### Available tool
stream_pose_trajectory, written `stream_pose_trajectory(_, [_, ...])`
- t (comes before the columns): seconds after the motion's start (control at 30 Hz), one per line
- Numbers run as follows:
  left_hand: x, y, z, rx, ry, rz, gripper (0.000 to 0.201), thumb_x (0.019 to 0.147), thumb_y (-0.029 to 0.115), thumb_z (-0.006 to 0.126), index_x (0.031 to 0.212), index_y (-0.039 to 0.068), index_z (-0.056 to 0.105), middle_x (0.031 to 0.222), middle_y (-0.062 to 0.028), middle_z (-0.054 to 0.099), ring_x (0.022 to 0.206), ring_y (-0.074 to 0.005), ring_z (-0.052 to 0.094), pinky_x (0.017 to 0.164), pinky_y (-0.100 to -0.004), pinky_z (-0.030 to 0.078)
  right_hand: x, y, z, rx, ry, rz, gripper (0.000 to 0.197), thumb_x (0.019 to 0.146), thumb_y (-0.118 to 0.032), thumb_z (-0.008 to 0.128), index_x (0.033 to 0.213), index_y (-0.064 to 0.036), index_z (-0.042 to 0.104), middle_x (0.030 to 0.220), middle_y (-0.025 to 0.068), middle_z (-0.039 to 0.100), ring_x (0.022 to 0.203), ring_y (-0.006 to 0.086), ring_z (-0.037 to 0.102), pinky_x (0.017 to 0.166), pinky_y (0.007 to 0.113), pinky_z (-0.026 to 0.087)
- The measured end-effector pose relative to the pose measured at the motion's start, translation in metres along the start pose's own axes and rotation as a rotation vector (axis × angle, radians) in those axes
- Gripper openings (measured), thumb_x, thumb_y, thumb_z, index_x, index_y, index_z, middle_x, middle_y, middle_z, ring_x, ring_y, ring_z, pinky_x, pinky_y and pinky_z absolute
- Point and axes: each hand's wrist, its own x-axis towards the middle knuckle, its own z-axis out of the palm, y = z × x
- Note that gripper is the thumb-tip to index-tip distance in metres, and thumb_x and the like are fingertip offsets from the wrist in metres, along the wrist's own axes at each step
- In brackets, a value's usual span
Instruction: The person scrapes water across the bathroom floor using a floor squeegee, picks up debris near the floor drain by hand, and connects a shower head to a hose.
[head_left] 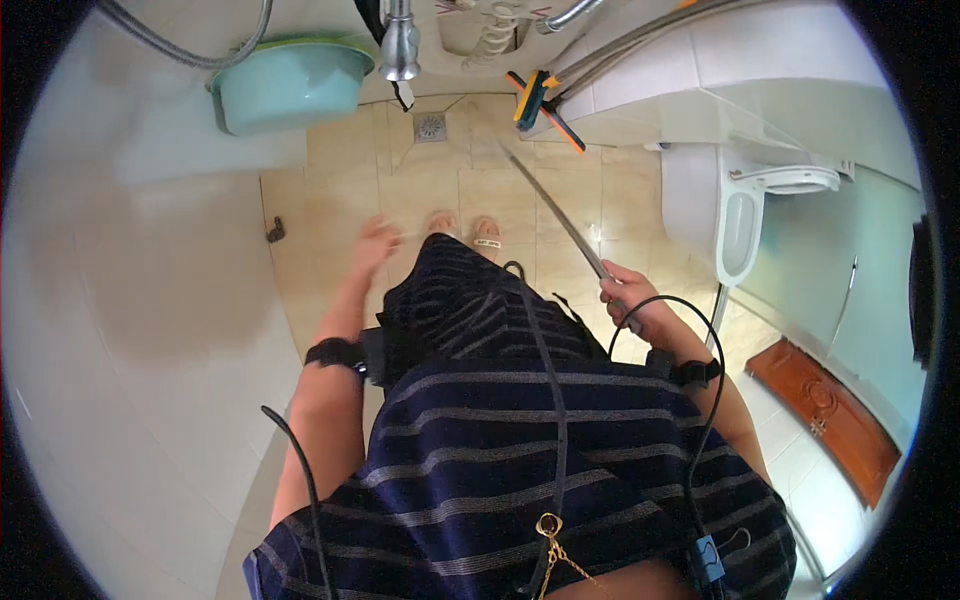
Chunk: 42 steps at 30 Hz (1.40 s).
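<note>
A long, thin grey pole (555,212) is gripped in my right hand (630,295), fingers wrapped round it near its upper end. It slants down to the far left over the tiled floor. Its far tip is blurred near the squeegee and floor drain, and I cannot make out any head on it. My left hand (378,243) hangs apart from everything, left of my feet (486,232). It is somewhat smeared by motion, but the fingers look loosely apart with nothing in them.
A square drain (430,127) sits in the beige floor (340,185). A light-blue basin (293,88) is at the far left. Long-handled squeegees (535,100) lean at the far right. The toilet (738,235) and a brown wooden panel (822,415) stand to the right.
</note>
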Motion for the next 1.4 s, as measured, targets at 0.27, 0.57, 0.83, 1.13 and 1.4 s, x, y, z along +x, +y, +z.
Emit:
stream_pose_trajectory(0.27, [-0.063, -0.130, -0.182, -0.296, 0.173, -0.374, 0.007, 0.082, 0.016, 0.048, 0.083, 0.009, 0.050, 0.087, -0.0066, 0.058, 0.089, -0.0161, 0.057, 0.069, -0.0318, 0.048, 0.064, -0.014, 0.052, 0.630, -0.061, -0.049, 0.013, 0.078, -0.006, 0.049, 0.091, -0.0054, 0.047, 0.060, 0.0032, 0.045, 0.046, 0.0101, 0.043, 0.035, 0.023, 0.033])
stream_pose_trajectory(0.57, [-0.054, -0.011, -0.263, -0.011, -0.017, -0.246, 0.043, 0.082, 0.014, 0.050, 0.121, 0.003, 0.038, 0.099, -0.0119, 0.057, 0.090, -0.0202, 0.056, 0.078, -0.0329, 0.045, 0.112, -0.015, 0.220, -0.005, 0.210, 0.015, 0.010, 0.075, -0.007, 0.052, 0.069, 0.0016, 0.053, 0.067, 0.0123, 0.051, 0.046, 0.0211, 0.047, 0.039, 0.029, 0.037])
stream_pose_trajectory(0.83, [-0.030, 0.013, -0.355, 0.129, 0.165, -0.194, 0.046, 0.081, 0.013, 0.048, 0.123, 0.001, 0.037, 0.102, -0.0137, 0.056, 0.089, -0.0195, 0.056, 0.077, -0.0313, 0.046, 0.012, -0.024, 0.244, -0.701, 0.165, -0.003, 0.066, 0.072, 0.002, 0.034, 0.134, -0.0183, 0.025, 0.068, 0.0178, 0.055, 0.045, 0.0257, 0.054, 0.035, 0.035, 0.042])
stream_pose_trajectory(1.13, [-0.049, -0.004, -0.369, 0.220, 0.020, -0.234, 0.046, 0.081, 0.013, 0.047, 0.124, -0.001, 0.036, 0.104, -0.0151, 0.056, 0.091, -0.0217, 0.056, 0.077, -0.0324, 0.046, 0.021, 0.011, 0.219, -0.762, 0.317, -0.144, 0.062, 0.071, 0.001, 0.039, 0.129, -0.0191, 0.035, 0.067, 0.0176, 0.057, 0.056, 0.0282, 0.058, 0.049, 0.038, 0.048])
stream_pose_trajectory(1.4, [-0.059, -0.004, -0.394, 0.305, 0.116, -0.188, 0.045, 0.081, 0.011, 0.049, 0.123, 0.001, 0.038, 0.103, -0.0153, 0.057, 0.086, -0.0211, 0.058, 0.071, -0.0316, 0.047, 0.073, 0.067, 0.206, -1.217, 0.441, -0.263, 0.061, 0.072, -0.001, 0.043, 0.129, -0.0190, 0.034, 0.088, 0.0183, 0.060, 0.086, 0.0329, 0.057, 0.074, 0.041, 0.046])
